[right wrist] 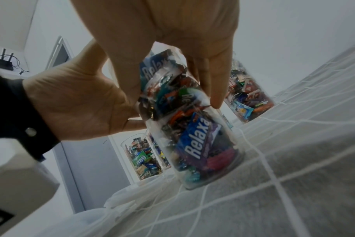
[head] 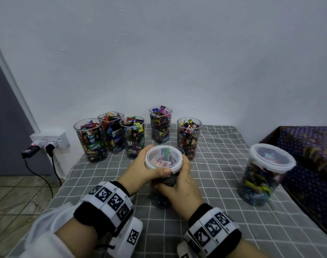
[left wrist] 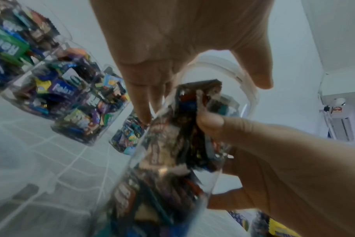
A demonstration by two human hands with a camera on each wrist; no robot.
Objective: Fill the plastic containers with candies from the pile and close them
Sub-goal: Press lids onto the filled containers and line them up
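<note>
Right hand [head: 179, 190] wraps the candy container [right wrist: 199, 137] low, left hand [head: 140, 170] grips its lid [head: 163, 157] up top.

A pale wall [head: 159, 53] is seen behind the grey checked tablecloth [head: 224, 164]. Left of it, a socket strip [head: 52, 139] and tiled floor [head: 19, 192] are seen; right, a patterned dark fabric [head: 308, 146].

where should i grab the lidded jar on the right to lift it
Take the lidded jar round its clear side wall, below the wide white lid, coming in from the near side. It stands upright and alone on the checked cloth, and the overhanging lid rim stops fingers slipping upward.
</note>
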